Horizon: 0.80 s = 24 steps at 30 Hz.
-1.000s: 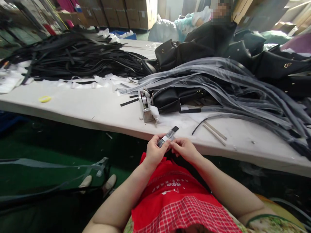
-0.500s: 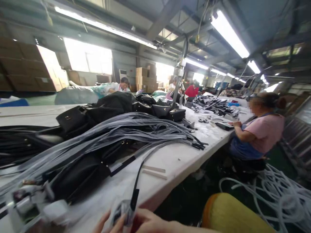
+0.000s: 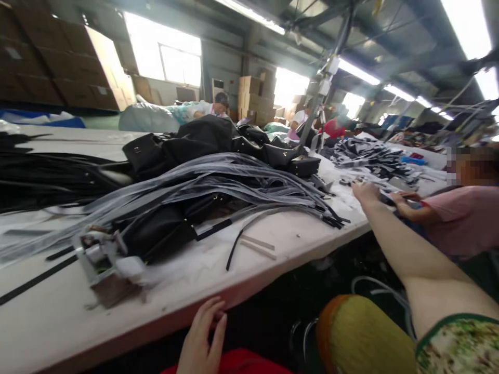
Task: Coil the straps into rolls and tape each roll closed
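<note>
My left hand (image 3: 202,337) hovers just below the white table's front edge (image 3: 241,291), fingers stretched out and holding nothing. My right arm reaches far out to the right, and my right hand (image 3: 364,191) rests on the table among small dark pieces. Its fingers point away from me, so I cannot make out whether they grip anything. A co-worker's hand (image 3: 402,201) lies right beside it. A tape dispenser (image 3: 97,257) stands near my left hand, with black bags (image 3: 163,234) behind it.
A heap of plastic-sleeved straps (image 3: 218,182) covers the middle of the table. A loose black strap (image 3: 234,249) and two thin sticks (image 3: 257,245) lie near the edge. A yellow-green cushion (image 3: 362,332) sits at my right. Other people work further back.
The view swung up and right, away from my lap. Both hands let go of the small strap piece. My right arm stretched out toward the co-worker, and my left hand opened.
</note>
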Tool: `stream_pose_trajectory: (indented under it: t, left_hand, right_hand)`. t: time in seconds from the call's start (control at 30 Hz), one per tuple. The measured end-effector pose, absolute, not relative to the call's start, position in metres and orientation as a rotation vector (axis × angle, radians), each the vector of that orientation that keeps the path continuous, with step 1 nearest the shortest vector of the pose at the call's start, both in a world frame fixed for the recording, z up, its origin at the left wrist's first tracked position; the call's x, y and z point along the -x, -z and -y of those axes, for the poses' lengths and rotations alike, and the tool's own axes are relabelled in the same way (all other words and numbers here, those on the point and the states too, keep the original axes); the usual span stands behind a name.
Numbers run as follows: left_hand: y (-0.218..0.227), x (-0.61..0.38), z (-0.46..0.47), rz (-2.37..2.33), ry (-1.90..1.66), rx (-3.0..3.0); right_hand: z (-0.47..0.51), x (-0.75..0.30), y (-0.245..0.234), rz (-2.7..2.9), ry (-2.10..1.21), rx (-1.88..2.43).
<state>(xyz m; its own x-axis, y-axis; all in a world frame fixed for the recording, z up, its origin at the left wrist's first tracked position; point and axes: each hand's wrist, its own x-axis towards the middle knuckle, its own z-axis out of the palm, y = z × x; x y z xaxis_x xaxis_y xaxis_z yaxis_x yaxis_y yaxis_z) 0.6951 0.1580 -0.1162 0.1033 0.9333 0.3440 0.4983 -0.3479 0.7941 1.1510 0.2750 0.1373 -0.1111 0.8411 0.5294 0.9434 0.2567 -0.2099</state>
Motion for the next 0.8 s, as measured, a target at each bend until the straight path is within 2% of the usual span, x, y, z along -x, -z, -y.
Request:
stream_pose_trajectory:
  t: [0.07,0.13,0.23,0.3,0.37,0.57,0.8]
  left_hand:
    - [0.105,-0.705,-0.151,-1.423,-1.15,-1.827]
    - [0.099,-0.707,-0.148,-1.438,-1.159,-1.778]
    - [0.092,-0.697,-0.149,-1.462,-1.19,-1.731]
    - [0.086,-0.685,-0.149,-1.492,-1.197,-1.727]
    - [0.08,-0.674,-0.149,-1.548,-1.206,-1.735]
    - [0.079,-0.656,-0.148,-1.671,-1.264,-1.745]
    - [0.075,-0.643,-0.153,-1.743,-1.27,-1.756]
  right_hand:
    - [-0.307,-1.149,-0.119,1.953,0.222,1.638]
    - [-0.331,-1.116,-0.073,2.004,0.12,1.636]
    - [-0.351,-1.031,0.002,2.227,-0.066,1.483]
    - [-0.367,-0.969,0.029,2.372,-0.105,1.393]
    - [-0.393,-0.913,0.029,2.43,-0.04,1.369]
    - [-0.488,-0.799,-0.024,2.41,0.185,1.387]
    - [-0.483,-0.794,-0.034,2.555,0.39,1.344]
